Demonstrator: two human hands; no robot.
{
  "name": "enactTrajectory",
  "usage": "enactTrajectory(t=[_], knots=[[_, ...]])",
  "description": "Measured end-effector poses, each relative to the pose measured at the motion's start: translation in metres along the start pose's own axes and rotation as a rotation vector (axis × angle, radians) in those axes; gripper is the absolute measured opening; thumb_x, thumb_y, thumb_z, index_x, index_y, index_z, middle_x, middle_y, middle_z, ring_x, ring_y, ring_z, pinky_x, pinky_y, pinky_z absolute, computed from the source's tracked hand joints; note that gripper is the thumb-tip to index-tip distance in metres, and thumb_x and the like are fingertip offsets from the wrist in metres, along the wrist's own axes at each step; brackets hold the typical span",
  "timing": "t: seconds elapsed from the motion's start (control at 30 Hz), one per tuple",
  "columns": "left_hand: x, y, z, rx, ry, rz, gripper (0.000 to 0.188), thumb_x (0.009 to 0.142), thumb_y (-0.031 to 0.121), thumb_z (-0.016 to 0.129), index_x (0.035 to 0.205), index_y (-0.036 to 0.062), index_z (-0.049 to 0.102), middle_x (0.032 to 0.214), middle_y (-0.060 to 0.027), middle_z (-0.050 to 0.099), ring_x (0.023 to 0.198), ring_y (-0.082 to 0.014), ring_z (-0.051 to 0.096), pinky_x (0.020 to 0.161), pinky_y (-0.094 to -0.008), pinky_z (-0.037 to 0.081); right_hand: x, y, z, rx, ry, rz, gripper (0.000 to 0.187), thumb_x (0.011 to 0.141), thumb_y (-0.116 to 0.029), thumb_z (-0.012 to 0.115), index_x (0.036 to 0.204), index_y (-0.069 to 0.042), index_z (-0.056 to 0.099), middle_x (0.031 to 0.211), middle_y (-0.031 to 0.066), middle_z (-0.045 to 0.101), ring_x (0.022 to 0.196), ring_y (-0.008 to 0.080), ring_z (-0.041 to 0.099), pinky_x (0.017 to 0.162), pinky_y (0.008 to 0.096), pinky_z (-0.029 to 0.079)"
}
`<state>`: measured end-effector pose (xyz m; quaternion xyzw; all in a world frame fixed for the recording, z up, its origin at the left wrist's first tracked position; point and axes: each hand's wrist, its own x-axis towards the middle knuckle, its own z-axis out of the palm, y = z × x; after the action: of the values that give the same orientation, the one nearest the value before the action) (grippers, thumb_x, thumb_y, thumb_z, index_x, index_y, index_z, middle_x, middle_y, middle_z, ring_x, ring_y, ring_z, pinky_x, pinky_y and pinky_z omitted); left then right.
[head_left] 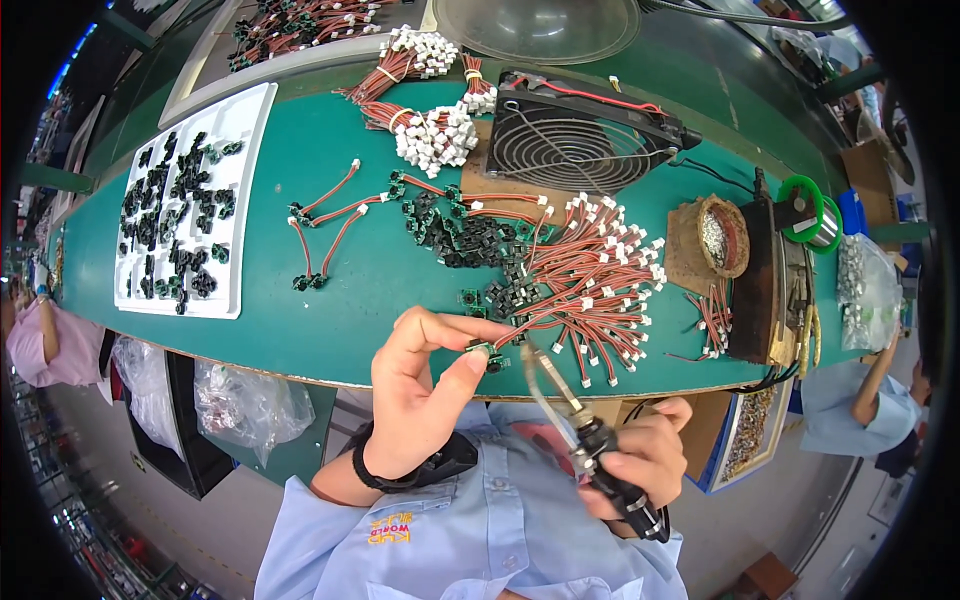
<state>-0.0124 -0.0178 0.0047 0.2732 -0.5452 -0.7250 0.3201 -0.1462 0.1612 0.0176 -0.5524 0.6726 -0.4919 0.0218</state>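
Thumb and forefinger of the left hand [415, 390] are closed on a small green circuit board [492, 358], which is held at the near edge of the green table [350, 270]. By the right hand [645, 460] a black-handled soldering iron [598, 438] is gripped, its metal tip angled up toward the board; whether contact is made cannot be told. Just beyond the hands, many red leads [600, 270] with white connectors are fanned out, and to their left small black parts [450, 235] are heaped. Ahead of the left hand and to its left, a few wired pieces [308, 283] are laid apart from the heap. Ahead of the right hand and to its right, a round brown dish [738, 235] is set near a green spool [788, 188]. Well to the left of the left hand, a white tray [225, 292] is dotted with black parts. Farther ahead of both hands, a black fan [575, 145] with a wire guard is placed, with tied bundles [435, 140] of leads gathered just beside it.
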Motion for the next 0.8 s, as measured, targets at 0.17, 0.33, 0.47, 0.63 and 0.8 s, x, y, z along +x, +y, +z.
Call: enactTrajectory(t=[0.17, 0.33, 0.47, 0.63, 0.8], knots=[[-0.0005, -0.0054, -0.0060, 0.205, -0.081, 0.100, 0.011, 0.084, 0.004, 0.056, 0.087, 0.0035, 0.045, 0.098, -0.0215, 0.062, 0.091, -0.0208, 0.060, 0.083, -0.0317, 0.045, 0.0029, -0.0059, 0.0075, 0.005, -0.058, 0.005, 0.034, 0.056, -0.024, 0.079, 0.088, -0.021, 0.067, 0.069, -0.0049, 0.057, 0.057, 0.0110, 0.053, 0.076, 0.0334, 0.031], [-0.0010, -0.0057, -0.0071, 0.213, -0.081, 0.099, 0.011, 0.084, 0.003, 0.056, 0.088, 0.0033, 0.045, 0.099, -0.0215, 0.062, 0.092, -0.0213, 0.060, 0.084, -0.0320, 0.045, 0.0023, -0.0049, 0.0085, 0.012, -0.064, 0.005, 0.036, 0.055, -0.022, 0.079, 0.089, -0.022, 0.067, 0.069, -0.0053, 0.057, 0.057, 0.0105, 0.053, 0.075, 0.0327, 0.031], [-0.0010, -0.0070, -0.0066, 0.215, -0.080, 0.100, 0.011, 0.084, 0.003, 0.056, 0.088, 0.0032, 0.045, 0.099, -0.0215, 0.062, 0.092, -0.0212, 0.060, 0.085, -0.0320, 0.045, 0.0022, -0.0054, 0.0085, 0.012, -0.066, 0.010, 0.036, 0.055, -0.021, 0.079, 0.089, -0.021, 0.067, 0.070, -0.0049, 0.057, 0.056, 0.0107, 0.053, 0.076, 0.0327, 0.031], [-0.0005, -0.0066, -0.0057, 0.224, -0.079, 0.099, 0.011, 0.084, 0.002, 0.056, 0.088, 0.0032, 0.045, 0.100, -0.0214, 0.062, 0.093, -0.0211, 0.060, 0.085, -0.0322, 0.045, 0.0033, -0.0053, 0.0072, 0.018, -0.071, 0.015, 0.036, 0.055, -0.020, 0.079, 0.090, -0.021, 0.067, 0.070, -0.0044, 0.058, 0.055, 0.0109, 0.054, 0.078, 0.0330, 0.032], [-0.0005, -0.0068, -0.0050, 0.239, -0.080, 0.101, 0.011, 0.084, 0.003, 0.056, 0.088, 0.0032, 0.045, 0.100, -0.0213, 0.062, 0.093, -0.0207, 0.060, 0.084, -0.0319, 0.045, 0.0034, -0.0045, 0.0068, 0.025, -0.070, 0.007, 0.036, 0.055, -0.020, 0.078, 0.089, -0.020, 0.067, 0.069, -0.0041, 0.058, 0.055, 0.0109, 0.054, 0.078, 0.0331, 0.032]])
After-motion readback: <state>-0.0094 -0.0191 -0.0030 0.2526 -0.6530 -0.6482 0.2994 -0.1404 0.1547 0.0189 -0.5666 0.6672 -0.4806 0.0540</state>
